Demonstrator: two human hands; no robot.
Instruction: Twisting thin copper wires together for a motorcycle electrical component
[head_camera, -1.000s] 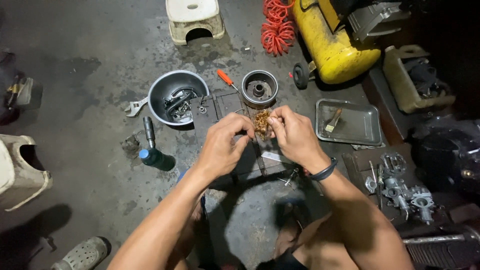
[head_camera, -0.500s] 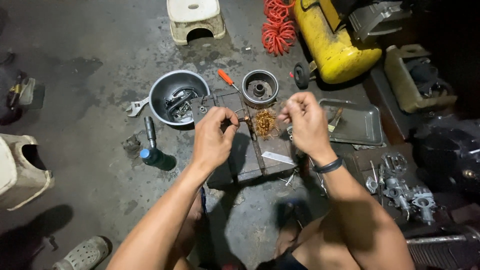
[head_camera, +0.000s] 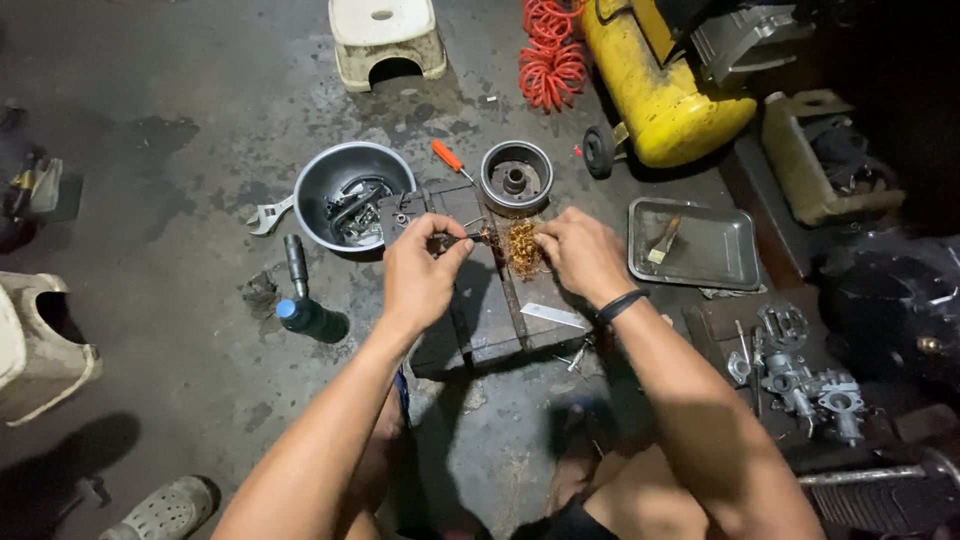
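My left hand (head_camera: 420, 268) is closed on a thin dark tool (head_camera: 462, 239) whose tip points right toward a tangle of copper wire (head_camera: 522, 247). My right hand (head_camera: 578, 253), with a black band at the wrist, pinches the right side of that copper tangle. The tangle lies on a dark wooden board (head_camera: 482, 305) on the floor, between both hands. A small white strip (head_camera: 553, 316) lies on the board below my right hand.
A metal bowl (head_camera: 318, 189) of parts, an adjustable wrench (head_camera: 266, 216), an orange-handled screwdriver (head_camera: 447, 157) and a round metal rotor (head_camera: 516, 176) lie beyond the board. A blue-capped bottle (head_camera: 310, 318) lies at left. A metal tray (head_camera: 700, 250) with a brush, a carburettor (head_camera: 812, 385), a yellow compressor tank (head_camera: 665, 95) and white stools (head_camera: 384, 38) surround.
My hands drew apart half a second ago with the right lifted off the copper wire; now both have come back down to the tangle.
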